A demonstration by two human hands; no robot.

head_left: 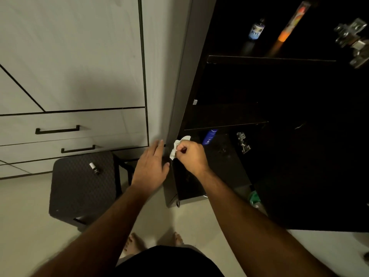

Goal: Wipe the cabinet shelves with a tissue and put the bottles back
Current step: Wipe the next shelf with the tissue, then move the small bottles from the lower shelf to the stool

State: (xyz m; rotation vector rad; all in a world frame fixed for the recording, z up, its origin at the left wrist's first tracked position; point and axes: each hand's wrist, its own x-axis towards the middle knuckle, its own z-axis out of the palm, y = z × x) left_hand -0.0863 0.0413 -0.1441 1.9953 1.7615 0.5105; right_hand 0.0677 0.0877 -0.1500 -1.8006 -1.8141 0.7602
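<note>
The right hand [191, 154] pinches a crumpled white tissue [177, 146] at the cabinet's [179, 92] edge; the left hand [150, 168], fingers straight, rests beside it.

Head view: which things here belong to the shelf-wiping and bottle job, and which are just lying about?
Job:
- tissue, gripped by the right hand
- left hand, flat on the cabinet's edge
- dark cabinet shelves
- blue bottle, low shelf
- Nivea bottle and orange tube, top shelf
- small bottle on the stool

Lying about:
- stool
- white drawers
- green item, unclear
</note>
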